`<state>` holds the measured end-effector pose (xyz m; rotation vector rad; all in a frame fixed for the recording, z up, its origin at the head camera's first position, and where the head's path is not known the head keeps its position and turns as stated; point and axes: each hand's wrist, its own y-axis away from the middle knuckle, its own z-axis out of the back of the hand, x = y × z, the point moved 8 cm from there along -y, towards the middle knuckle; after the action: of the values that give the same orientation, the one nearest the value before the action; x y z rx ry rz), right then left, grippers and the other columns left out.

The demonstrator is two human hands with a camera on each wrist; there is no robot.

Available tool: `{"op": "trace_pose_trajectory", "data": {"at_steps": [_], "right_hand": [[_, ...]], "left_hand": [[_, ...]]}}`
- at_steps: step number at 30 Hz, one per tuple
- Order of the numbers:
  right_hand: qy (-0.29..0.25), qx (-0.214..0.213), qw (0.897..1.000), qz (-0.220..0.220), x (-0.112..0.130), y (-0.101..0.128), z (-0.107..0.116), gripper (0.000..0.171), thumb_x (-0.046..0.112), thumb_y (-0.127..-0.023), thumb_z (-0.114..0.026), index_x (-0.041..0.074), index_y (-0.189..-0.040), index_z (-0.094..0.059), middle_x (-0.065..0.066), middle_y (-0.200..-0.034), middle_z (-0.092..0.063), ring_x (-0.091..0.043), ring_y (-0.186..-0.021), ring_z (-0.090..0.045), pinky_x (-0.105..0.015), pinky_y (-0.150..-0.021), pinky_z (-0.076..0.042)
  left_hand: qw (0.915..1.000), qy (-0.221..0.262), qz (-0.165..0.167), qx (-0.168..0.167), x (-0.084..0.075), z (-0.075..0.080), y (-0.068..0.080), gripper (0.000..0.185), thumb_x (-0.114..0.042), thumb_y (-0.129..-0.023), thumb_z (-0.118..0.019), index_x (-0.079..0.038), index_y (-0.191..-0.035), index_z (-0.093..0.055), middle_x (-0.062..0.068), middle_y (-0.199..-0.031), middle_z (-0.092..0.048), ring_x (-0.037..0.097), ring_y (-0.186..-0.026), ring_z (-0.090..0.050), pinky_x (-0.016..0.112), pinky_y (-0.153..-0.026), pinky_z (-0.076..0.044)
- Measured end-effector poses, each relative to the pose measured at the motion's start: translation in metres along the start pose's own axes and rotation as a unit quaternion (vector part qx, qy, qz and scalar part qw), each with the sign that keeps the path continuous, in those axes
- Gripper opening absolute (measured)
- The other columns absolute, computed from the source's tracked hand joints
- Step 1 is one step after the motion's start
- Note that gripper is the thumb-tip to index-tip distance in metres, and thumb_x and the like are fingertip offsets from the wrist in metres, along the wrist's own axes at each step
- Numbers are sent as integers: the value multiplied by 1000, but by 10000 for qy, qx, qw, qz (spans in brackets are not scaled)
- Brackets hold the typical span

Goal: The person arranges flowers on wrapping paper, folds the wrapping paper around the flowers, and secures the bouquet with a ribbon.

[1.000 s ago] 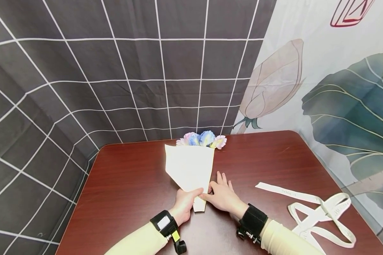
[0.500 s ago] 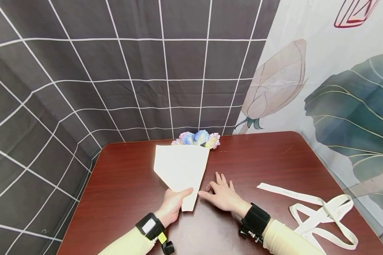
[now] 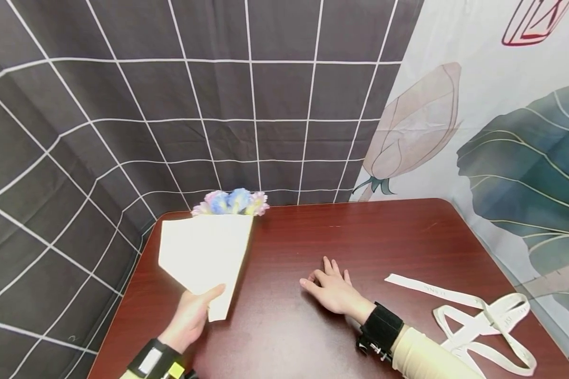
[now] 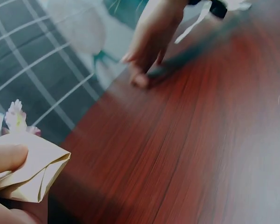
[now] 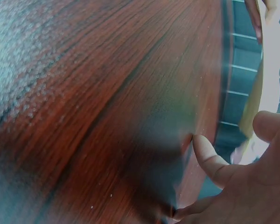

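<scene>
Leftward slides the paper-wrapped bouquet (image 3: 204, 252), left hand (image 3: 192, 316) pinching its tip; right hand (image 3: 334, 289) rests flat, fingers spread; best keep that pinch firm.

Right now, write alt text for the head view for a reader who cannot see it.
A person's left hand holds a cream paper-wrapped bouquet by its narrow end at the left of a dark red wooden table, with pastel flowers showing at the top. The right hand rests flat on the table; a white ribbon lies to the right.
</scene>
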<state>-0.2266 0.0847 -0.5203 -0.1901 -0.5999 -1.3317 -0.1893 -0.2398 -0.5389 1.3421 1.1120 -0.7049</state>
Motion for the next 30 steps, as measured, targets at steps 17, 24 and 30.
{"op": "trace_pose_trajectory", "data": {"at_steps": [17, 24, 30], "right_hand": [[6, -42, 10000, 64, 0, 2, 1, 34, 63, -92, -41, 33, -91, -56, -25, -154, -17, -42, -143, -10, -69, -106, -7], [8, -93, 9999, 144, 1, 2, 1, 31, 64, -90, -43, 36, -90, -55, -25, -154, -18, -42, -143, -10, -69, -106, -7], [-29, -113, 9998, 161, 1, 2, 0, 24, 60, -90, -48, 36, -90, -55, -25, -154, -18, -43, -143, -10, -69, -106, -6]], "left_hand": [[9983, -97, 278, -504, 5, 69, -21, 43, -26, -89, -67, -2, -120, -48, -12, -102, -52, 0, -91, -50, 14, -82, -44], [9729, -1727, -207, -1526, -12, 81, -12, 54, -45, -86, -66, 4, -106, -54, -3, -79, -55, 7, -64, -55, 22, -60, -48], [9362, -2880, -678, -1894, -27, 83, -7, 54, -46, -83, -68, 4, -102, -60, 14, -88, -61, 24, -77, -56, 31, -67, -46]]}}
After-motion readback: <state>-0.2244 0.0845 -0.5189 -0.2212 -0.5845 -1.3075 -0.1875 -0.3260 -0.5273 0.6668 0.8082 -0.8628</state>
